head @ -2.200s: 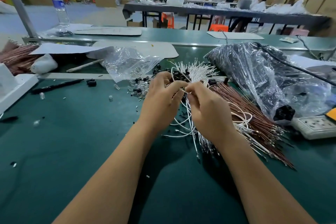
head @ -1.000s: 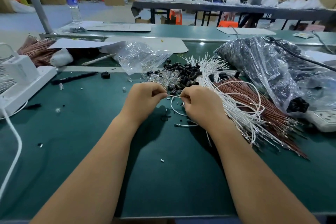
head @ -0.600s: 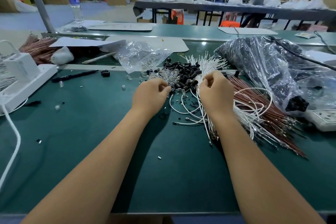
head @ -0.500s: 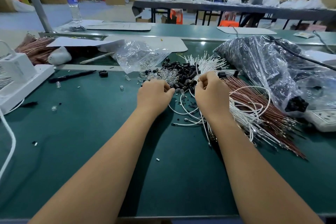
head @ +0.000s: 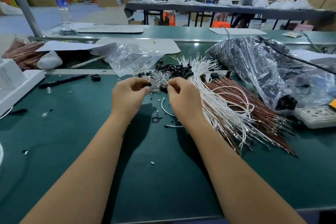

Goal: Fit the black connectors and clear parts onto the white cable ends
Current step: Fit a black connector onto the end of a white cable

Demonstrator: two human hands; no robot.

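Note:
My left hand pinches a small black connector between thumb and fingertips. Close to its right, my right hand pinches the end of a white cable, which loops down onto the green mat under the wrist. Just beyond both hands lie a heap of black connectors and a cluster of clear parts. A thick bundle of white cables fans out to the right of my right hand.
Brown wires lie beside the white bundle. A large plastic bag of black parts and a power strip sit at right. A clear bag is behind the piles, a black pen and a white box at left.
The right hand dropped back from the bundle toward the left hand with one cable end. The left hand now holds a black connector picked from the pile.

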